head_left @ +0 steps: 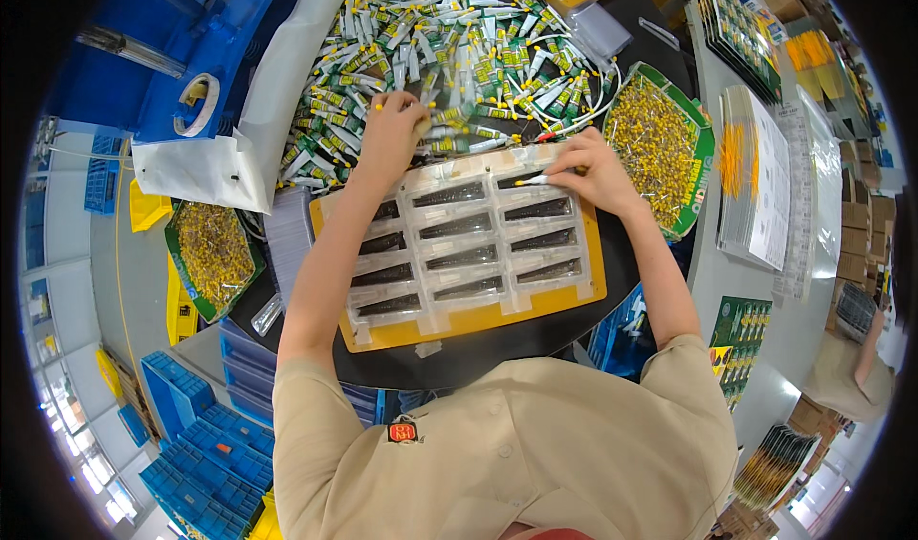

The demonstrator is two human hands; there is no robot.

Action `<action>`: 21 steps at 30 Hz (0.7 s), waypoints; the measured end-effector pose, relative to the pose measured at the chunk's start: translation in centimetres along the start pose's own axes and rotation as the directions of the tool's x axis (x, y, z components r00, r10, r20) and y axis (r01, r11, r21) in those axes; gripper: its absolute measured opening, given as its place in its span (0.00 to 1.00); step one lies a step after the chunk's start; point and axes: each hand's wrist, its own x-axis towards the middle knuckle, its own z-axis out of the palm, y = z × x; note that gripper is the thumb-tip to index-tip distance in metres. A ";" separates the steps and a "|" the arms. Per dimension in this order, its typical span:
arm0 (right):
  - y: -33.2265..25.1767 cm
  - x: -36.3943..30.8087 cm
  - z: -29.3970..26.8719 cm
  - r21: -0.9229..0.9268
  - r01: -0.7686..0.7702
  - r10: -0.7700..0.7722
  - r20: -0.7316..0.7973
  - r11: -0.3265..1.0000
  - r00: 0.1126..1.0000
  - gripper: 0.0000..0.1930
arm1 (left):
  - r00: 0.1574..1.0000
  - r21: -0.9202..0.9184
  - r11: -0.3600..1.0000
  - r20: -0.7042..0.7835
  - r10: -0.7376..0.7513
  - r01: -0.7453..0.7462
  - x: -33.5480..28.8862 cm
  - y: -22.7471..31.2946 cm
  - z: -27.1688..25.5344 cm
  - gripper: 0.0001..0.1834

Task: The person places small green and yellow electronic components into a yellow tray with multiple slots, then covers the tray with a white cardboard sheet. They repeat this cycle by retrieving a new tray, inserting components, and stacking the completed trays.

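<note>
My left hand (390,136) is over the near edge of a large pile of small green-and-white tubes with yellow caps (382,38). Its fingers are curled together, and smeared tubes lie beside the fingertips; what they grip is unclear. My right hand (595,172) pinches a thin, pale, yellow-tipped piece (532,181) at the top right slot of a moulded clear tray (469,205). The tray has rows of long tapering dark slots and rests on a yellow board (459,324). My palm side and part of the upper left slots are hidden by my left arm.
A green-edged box of small yellow-headed pieces (660,138) stands at the right, and a similar box (212,253) at the left. Stacked clear plastic trays (287,243) adjoin the left edge. Printed cards (751,176) lie on the grey table further right. Blue crates (206,435) sit lower left.
</note>
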 end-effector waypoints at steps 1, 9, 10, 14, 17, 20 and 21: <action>-0.1 0.8 0.8 -0.047 0.095 -0.095 0.020 0.994 0.995 0.05 | 1.000 -0.031 0.999 0.030 -0.005 0.006 -0.6 0.4 -0.5 0.07; -1.6 11.1 5.4 -0.282 0.063 -0.106 -0.139 0.957 0.985 0.09 | 0.993 0.013 0.999 -0.109 -0.039 0.041 -3.9 2.3 -6.5 0.11; -2.1 11.3 5.6 -0.223 0.028 -0.065 -0.163 0.974 0.984 0.09 | 0.988 0.062 0.997 -0.153 -0.039 0.049 -4.7 2.5 -7.2 0.12; -4.6 7.6 6.1 0.253 0.191 -0.147 -0.180 0.948 0.973 0.09 | 0.902 -0.435 0.866 -0.224 -0.370 0.248 -8.4 2.9 -9.1 0.13; -5.9 4.1 6.5 -0.003 0.380 -0.379 -0.083 0.925 0.922 0.08 | 0.820 -0.698 0.657 -0.178 -0.544 0.284 -11.4 3.1 -9.4 0.09; -6.2 3.9 7.5 -0.204 0.506 -0.510 0.037 0.838 0.860 0.10 | 0.757 -0.787 0.517 -0.100 -0.645 0.337 -13.6 3.7 -9.0 0.08; -6.2 4.7 7.8 -0.176 0.468 -0.471 0.026 0.866 0.882 0.11 | 0.729 -0.804 0.468 -0.064 -0.681 0.366 -14.2 4.0 -8.8 0.08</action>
